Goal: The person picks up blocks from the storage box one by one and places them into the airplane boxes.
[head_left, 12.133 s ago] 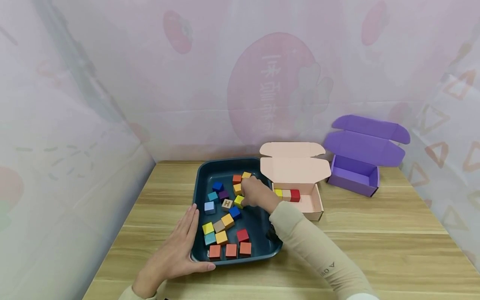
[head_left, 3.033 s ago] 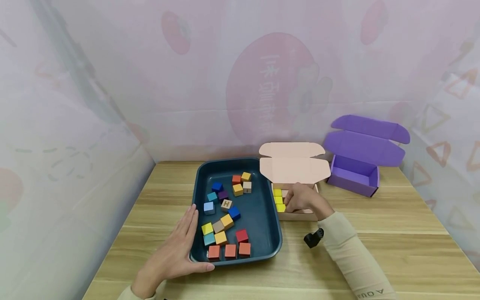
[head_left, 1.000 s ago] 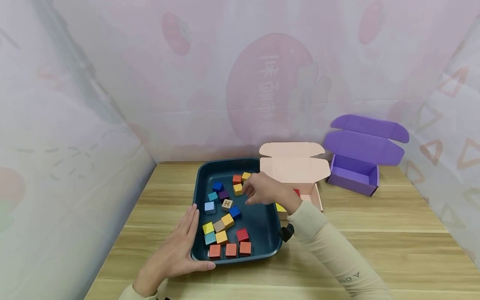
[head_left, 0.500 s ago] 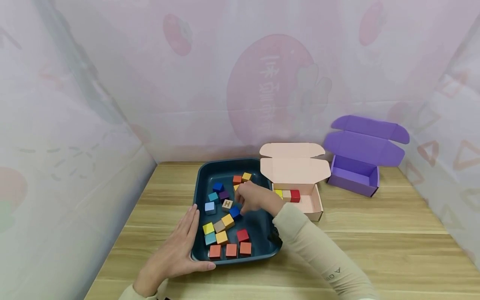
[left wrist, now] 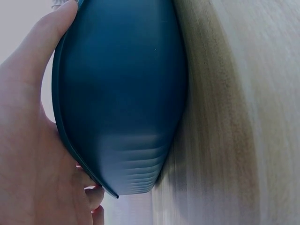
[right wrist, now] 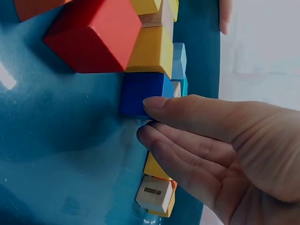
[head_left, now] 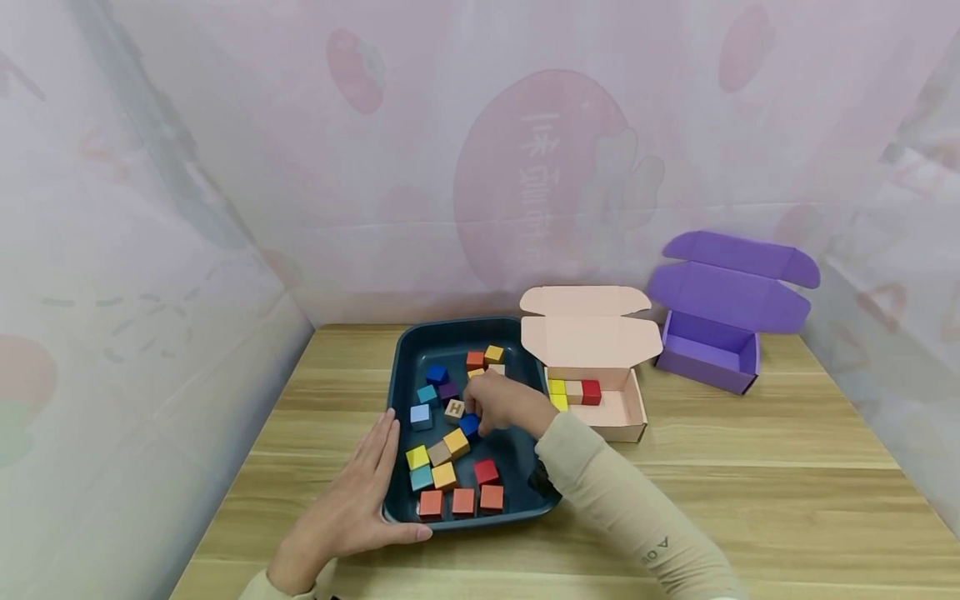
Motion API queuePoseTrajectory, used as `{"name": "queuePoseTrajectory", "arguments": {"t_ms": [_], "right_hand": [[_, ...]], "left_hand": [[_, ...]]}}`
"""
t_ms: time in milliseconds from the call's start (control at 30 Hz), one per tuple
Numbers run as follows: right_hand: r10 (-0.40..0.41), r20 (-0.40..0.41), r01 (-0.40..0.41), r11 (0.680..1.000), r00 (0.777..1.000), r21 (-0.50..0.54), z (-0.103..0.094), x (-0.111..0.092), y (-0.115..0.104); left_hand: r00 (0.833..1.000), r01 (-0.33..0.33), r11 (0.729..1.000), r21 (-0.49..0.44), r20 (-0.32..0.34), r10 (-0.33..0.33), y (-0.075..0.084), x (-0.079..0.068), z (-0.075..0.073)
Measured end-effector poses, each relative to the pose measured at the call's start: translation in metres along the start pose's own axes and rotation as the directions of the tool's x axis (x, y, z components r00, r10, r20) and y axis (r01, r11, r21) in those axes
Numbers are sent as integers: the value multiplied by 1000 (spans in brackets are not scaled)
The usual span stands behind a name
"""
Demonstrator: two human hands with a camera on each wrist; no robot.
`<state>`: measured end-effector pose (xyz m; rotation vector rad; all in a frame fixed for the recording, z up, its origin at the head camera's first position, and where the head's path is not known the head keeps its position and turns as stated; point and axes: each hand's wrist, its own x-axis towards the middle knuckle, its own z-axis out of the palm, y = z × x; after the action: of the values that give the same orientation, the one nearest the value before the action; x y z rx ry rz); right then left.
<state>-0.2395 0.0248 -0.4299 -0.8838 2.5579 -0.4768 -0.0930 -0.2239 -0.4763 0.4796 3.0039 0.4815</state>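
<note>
My left hand (head_left: 348, 492) rests along the left side of the dark teal tray (head_left: 517, 321), its thumb at the front corner. In the left wrist view its fingers lie along the rim. My right hand (head_left: 510, 404) is inside the tray at a dark blue block (right wrist: 140, 96). The right thumb lies on one face of that block and the index fingertip is at its edge, a pinch. A wooden block marked H (head_left: 454, 410) sits just left of the right fingers. The peach box (head_left: 622, 408), lid up, holds yellow blocks (head_left: 557, 387), a wooden block (head_left: 573, 392) and a red block (head_left: 591, 392).
Several loose blocks lie in the tray, among them orange-red ones (head_left: 462, 502) along the front and a light blue one (head_left: 421, 417) on the left. A purple box (head_left: 708, 354) with its lid raised stands at the back right.
My right hand has moved from the peach box back over the tray and down to the blue block. A yellow block has left the tray since the oldest frame. The left hand stays put.
</note>
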Motion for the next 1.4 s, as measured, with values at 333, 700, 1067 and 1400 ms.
{"name": "queuePoseTrajectory", "arguments": {"t_ms": [333,700,1067,1400], "right_hand": [[-4,-8,4,1000,1000,-21,-4,1,3],[-64,-86,64,998,994,2,-31,-22,8],[-64,-116,71,996,991,58,-69,-66,25],[-15,-169,33,994,985,101,-90,-100,69]], "left_hand": [[1000,-3,1000,9,-5,3,1,0,0],[1000,4,1000,-12,1,-4,2,0,-1],[1000,3,1000,-14,-1,-3,2,1,-1],[1000,3,1000,-15,7,-3,2,2,0]]}}
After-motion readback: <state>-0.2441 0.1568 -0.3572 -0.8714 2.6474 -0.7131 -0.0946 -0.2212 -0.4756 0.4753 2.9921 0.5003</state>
